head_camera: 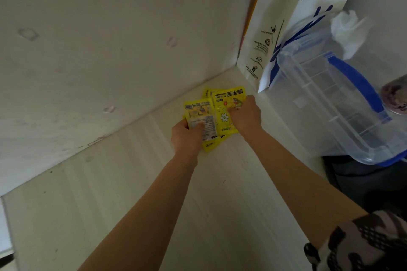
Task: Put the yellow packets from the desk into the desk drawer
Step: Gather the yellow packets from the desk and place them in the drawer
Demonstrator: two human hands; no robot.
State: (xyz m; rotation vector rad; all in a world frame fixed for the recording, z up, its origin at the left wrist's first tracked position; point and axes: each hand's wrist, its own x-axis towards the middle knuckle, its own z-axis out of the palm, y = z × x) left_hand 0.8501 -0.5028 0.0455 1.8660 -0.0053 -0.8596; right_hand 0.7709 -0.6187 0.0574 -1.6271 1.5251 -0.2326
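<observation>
Lower yellow packets [217, 116] mostly hidden

1. The left hand [187, 136] covers the near corner of the yellow packets [214, 114]; its fingers go under the stack, out of sight.
2. The right hand [244, 114] hides the packets' edge at 3 o'clock.
3. How many packets lie in the stack cannot be told; only slivers of the lower ones show.
4. The small print on the packet backs is too blurred to read.
5. The paper bag [286, 28] at 1 o'clock is cut by the top edge, its word showing only "offee".
6. The clear plastic bin [330, 103] and a round purple object [395, 97] at 3 o'clock run off the right edge.
</observation>
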